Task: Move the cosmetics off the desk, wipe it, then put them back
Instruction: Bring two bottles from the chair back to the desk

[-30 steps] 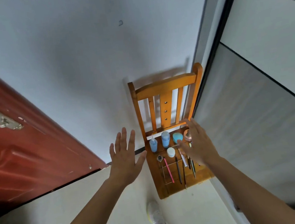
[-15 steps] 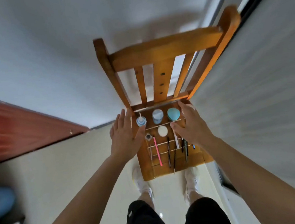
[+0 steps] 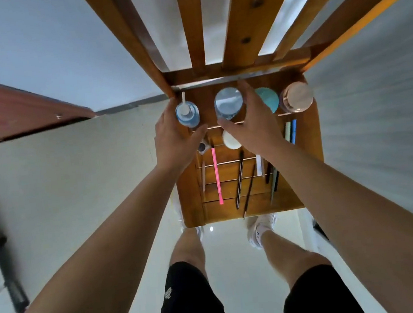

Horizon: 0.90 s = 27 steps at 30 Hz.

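Hands wrap two bottles at the far edge of a wooden chair (image 3: pixel 190 200) seat. The left hand (image 3: pixel 172 139) curls fingers and thumb round a blue pump bottle (image 3: pixel 187 114). The right hand (image 3: pixel 251 125) is curled the same way round a blue-lidded bottle (image 3: pixel 228 103) just to its right. Further right in the same far row stand a teal jar (image 3: pixel 270 99), partly hidden by the right hand, and a pink-lidded jar (image 3: pixel 296 96). Nearer lie a white pot (image 3: pixel 230 139), a dark pot (image 3: pixel 202 147), a pink pen (image 3: pixel 217 178) and thin brushes (image 3: pixel 240 178) across the slats. Black shorts (image 3: pixel 187 301) and white shoes (image 3: pixel 257 230) show at the seat's near edge.
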Motion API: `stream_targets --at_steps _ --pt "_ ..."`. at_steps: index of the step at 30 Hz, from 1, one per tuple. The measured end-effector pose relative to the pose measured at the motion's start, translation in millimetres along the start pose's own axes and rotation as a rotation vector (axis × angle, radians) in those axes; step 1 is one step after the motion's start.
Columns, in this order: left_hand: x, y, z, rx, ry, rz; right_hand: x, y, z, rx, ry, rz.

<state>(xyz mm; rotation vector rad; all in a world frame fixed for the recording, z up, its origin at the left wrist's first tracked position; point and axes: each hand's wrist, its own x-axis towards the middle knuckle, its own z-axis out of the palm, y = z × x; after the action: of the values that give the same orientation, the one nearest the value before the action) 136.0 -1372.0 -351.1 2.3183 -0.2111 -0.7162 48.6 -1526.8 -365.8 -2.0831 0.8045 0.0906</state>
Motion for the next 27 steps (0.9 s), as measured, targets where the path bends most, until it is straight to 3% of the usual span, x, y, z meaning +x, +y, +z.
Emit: stream_targets --at_steps 5,15,20,27 --pt "12 -6 0 0.089 0.089 0.020 7 3 14 0.018 0.002 0.008" --pt "-64 8 -91 -0.063 0.273 0.026 -55 -78 -45 0.240 0.025 -0.077" --pt "-141 45 -176 -0.100 0.508 0.027 -87 -165 -88 0.273 -0.079 -0.319" --pt "-332 73 -282 -0.157 0.928 -0.060 -184 -320 -114 0.259 -0.172 -0.753"
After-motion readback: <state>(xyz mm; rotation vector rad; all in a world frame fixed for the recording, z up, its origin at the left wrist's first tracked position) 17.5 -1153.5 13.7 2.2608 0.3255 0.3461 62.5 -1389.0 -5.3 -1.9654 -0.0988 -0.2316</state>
